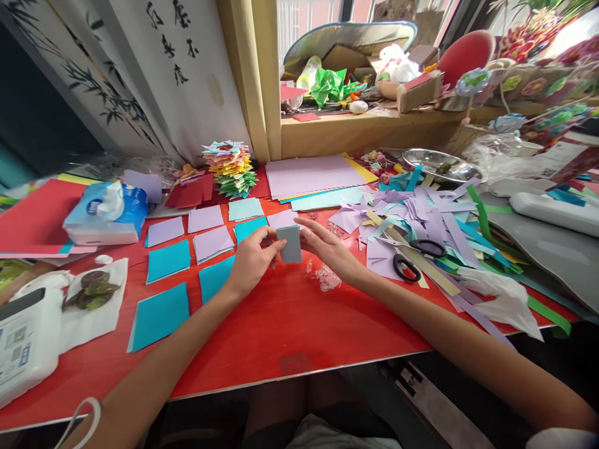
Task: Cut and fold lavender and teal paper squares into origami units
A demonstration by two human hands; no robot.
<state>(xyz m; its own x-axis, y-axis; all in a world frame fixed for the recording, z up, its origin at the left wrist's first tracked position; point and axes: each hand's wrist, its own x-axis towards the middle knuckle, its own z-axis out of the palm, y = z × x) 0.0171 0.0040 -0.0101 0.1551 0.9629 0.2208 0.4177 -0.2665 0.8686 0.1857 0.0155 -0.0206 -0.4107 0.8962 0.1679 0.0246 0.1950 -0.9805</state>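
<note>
While left hand [253, 259] pinches left edge, grey paper [291, 246] adjoins right hand [328, 247].

1. Hanging [163, 93], beyond and left of the grip of the left hand [253, 259]: black brushed Chinese characters; 不 and 痕 legible, others uncertain.
2. Tissue pack [105, 218], left of grip: white lettering on blue, unreadable.
3. White case [44, 358], far left of grip, nearer body: print too small.

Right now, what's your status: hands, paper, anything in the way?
Left hand holds grey paper rectangle upright. Right hand at its right edge, grip unclear. Scissors and paper strips off to the right, apart from the rectangle.
</note>
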